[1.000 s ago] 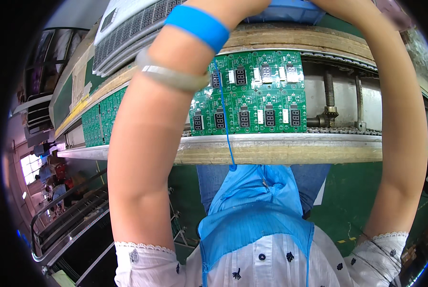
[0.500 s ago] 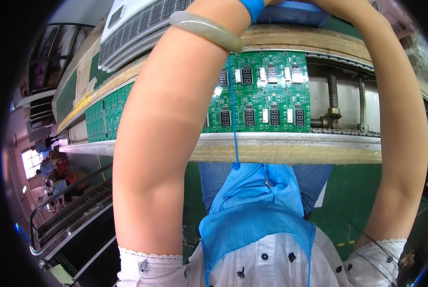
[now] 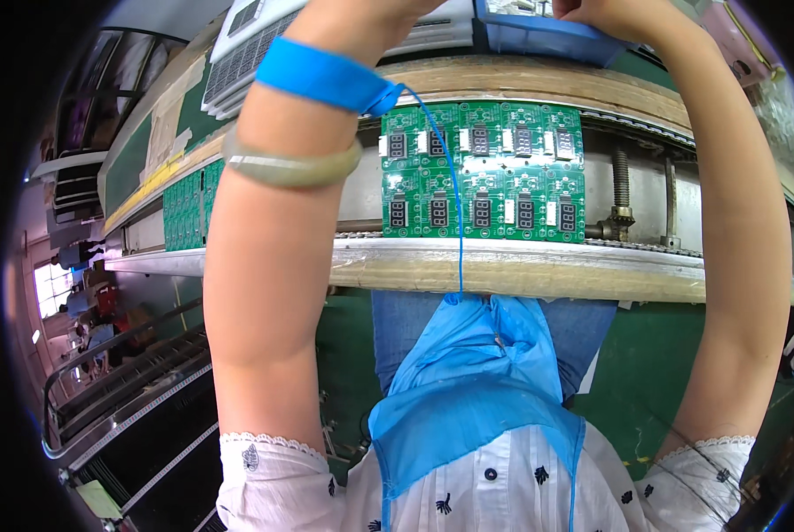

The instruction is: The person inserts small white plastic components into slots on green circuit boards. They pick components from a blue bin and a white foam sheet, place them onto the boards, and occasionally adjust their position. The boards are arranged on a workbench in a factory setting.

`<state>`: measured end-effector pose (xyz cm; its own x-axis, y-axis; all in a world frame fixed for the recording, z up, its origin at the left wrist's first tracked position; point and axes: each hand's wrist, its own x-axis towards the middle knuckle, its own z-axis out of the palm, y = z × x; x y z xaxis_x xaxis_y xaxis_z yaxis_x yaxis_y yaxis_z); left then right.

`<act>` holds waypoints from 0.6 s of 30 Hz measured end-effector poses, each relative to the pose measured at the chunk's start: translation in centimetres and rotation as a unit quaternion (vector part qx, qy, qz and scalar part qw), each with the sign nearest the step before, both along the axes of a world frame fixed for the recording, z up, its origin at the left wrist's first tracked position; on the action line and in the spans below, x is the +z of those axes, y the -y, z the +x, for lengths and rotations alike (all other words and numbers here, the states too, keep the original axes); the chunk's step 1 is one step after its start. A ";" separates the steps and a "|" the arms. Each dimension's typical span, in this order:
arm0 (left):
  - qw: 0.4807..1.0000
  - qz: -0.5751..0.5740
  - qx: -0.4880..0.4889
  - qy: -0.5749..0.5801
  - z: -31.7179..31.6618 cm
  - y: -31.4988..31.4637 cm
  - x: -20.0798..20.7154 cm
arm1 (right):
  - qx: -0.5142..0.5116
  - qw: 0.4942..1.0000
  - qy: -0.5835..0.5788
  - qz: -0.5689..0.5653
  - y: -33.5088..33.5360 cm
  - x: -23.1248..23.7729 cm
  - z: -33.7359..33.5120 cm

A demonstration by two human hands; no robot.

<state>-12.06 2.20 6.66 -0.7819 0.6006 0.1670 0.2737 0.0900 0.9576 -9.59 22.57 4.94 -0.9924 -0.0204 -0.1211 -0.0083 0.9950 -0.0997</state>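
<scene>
My left hand (image 3: 383, 13) reaches past the upper edge of the view, so its fingers are hidden. A blue wrist strap (image 3: 317, 74) with a thin blue cord and a pale green bangle (image 3: 290, 168) circle that arm. At the rim of a blue bin (image 3: 543, 40), my right hand (image 3: 605, 13) has its fingers curled together; whatever they may hold cannot be made out. Small pale parts lie in the bin. Between my forearms, a green circuit board panel (image 3: 503, 184) with several black digit displays and white connectors rests across the rails.
More green boards (image 3: 182, 208) sit on the line at left. White trays (image 3: 255, 66) with dark grids are stacked beyond it. A metal front rail (image 3: 521, 253) runs across before me. A threaded shaft (image 3: 622, 182) stands right of the panel. Clear plastic bags (image 3: 782, 106) lie at far right.
My left hand and forearm have moved left, away from the bin, uncovering more of the panel. My right hand stays at the bin. The panel appears slightly shifted to the right.
</scene>
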 end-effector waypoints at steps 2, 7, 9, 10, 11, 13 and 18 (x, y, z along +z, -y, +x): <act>0.998 0.016 0.001 0.056 0.8 1.6 0.4 | -0.004 1.000 0.018 -0.010 0.7 0.0 -0.2; 0.973 0.068 -0.009 0.221 2.2 4.9 -0.7 | 0.046 0.995 0.086 -0.004 1.1 1.1 -0.7; 0.953 0.091 -0.002 0.288 2.7 5.0 -1.2 | 0.047 0.996 0.074 0.011 0.2 -0.1 -1.7; 0.948 0.113 -0.017 0.296 2.7 5.0 -1.8 | 0.046 0.996 0.069 0.020 -0.3 -0.5 -1.9; 0.946 0.118 -0.014 0.302 2.8 4.9 -2.0 | 0.037 0.998 0.052 -0.002 -1.0 -0.8 -1.9; 0.943 0.123 -0.004 0.309 3.1 5.0 -2.3 | 0.074 0.997 -0.028 0.013 -1.7 -1.0 -1.2; 0.943 0.212 0.022 0.257 3.6 4.8 -5.1 | 0.045 0.945 -0.223 -0.235 3.5 1.8 4.0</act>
<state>-8.45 -2.65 1.58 -0.8477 0.5299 -0.0235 -0.2314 -0.3297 0.9153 -5.55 19.02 6.74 -0.9342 -0.0542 0.3527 -0.2363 0.8346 -0.4976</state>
